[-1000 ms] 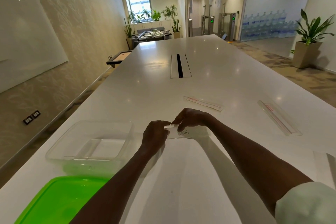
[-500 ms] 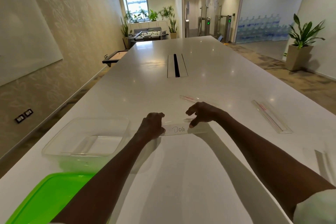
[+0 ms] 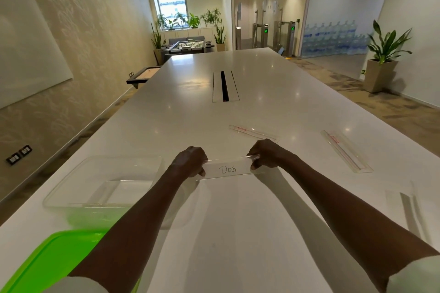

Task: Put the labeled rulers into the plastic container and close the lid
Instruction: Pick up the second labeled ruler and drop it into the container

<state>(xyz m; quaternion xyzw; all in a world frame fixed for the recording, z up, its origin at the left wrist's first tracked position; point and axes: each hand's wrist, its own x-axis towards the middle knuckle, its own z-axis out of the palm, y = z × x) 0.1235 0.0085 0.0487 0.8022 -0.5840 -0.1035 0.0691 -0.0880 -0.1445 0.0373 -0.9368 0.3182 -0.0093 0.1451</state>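
You've got the "Dog" ruler (image 3: 228,169) pinched at each end, left hand (image 3: 190,162) and right hand (image 3: 267,153), label facing you, probably checking it before the container (image 3: 59,194), lower left.

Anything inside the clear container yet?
The clear container shows no ruler through its walls, only its bare bottom. Its near right corner is covered by the left forearm. The DOG ruler is gripped by the left hand and right hand.

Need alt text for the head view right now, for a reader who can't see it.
Both hands, left and right, hold a clear ruler labeled "DOG" by its ends above a white table. An open clear plastic container and green lid sit left; more rulers lie right.
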